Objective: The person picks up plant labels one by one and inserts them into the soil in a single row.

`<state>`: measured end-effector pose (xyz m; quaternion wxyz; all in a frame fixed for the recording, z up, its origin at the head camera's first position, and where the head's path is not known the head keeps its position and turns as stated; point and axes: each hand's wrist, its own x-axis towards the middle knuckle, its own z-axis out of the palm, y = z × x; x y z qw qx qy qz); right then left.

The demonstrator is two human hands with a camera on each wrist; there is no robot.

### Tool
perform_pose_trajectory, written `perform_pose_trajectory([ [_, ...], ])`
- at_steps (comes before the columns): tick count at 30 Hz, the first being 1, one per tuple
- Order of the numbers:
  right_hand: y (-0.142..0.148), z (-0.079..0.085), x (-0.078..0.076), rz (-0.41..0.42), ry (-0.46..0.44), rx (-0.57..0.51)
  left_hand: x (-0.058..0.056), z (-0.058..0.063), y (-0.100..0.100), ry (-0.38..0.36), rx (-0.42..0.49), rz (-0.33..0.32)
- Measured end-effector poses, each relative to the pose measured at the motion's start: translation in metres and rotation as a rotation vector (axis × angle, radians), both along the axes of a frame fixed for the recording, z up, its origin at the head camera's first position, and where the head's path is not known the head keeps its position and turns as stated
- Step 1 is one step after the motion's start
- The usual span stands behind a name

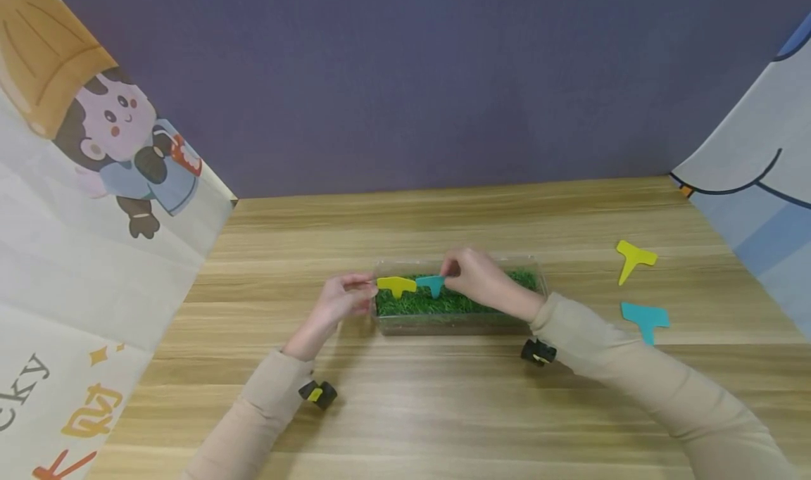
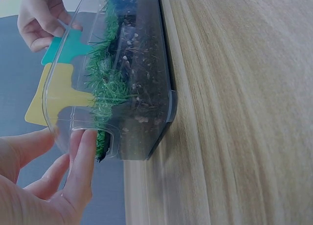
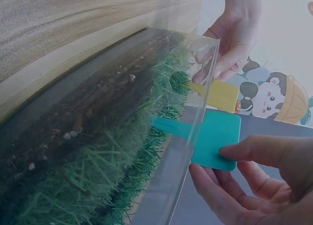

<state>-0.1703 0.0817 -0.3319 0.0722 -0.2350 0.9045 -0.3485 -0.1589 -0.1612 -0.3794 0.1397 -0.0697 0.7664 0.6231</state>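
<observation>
A clear plastic planter box holds soil and green grass. My right hand pinches the teal T-shaped plant label by its broad head, thumb on one face and fingers behind; its stem reaches down into the grass. Beside it, a yellow plant label stands in the grass near the left end. My left hand holds the box's left end, thumb and fingers at the clear rim, close to the yellow label.
To the right on the wooden table lie another yellow plant label and another teal plant label. A dark blue panel rises behind the table, with printed cloths at both sides.
</observation>
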Motion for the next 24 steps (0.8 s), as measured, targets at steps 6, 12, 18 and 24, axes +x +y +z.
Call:
perform_pose_trajectory([
  [6,0.0002,-0.0008,0.0004,0.005,-0.012,0.01,0.0007,0.0006,0.0009,-0.001,0.003,0.004],
  [12,0.0009,-0.0021,0.002,0.006,0.0,0.004,0.0009,0.0021,0.0008,-0.008,-0.006,0.001],
  [18,0.0004,-0.0041,0.0021,0.018,0.032,0.017,0.0003,0.0016,0.0008,0.0,-0.002,-0.002],
  [24,0.0005,-0.0065,0.0018,0.02,0.047,0.024,0.0002,0.0013,0.0011,-0.008,0.004,-0.001],
])
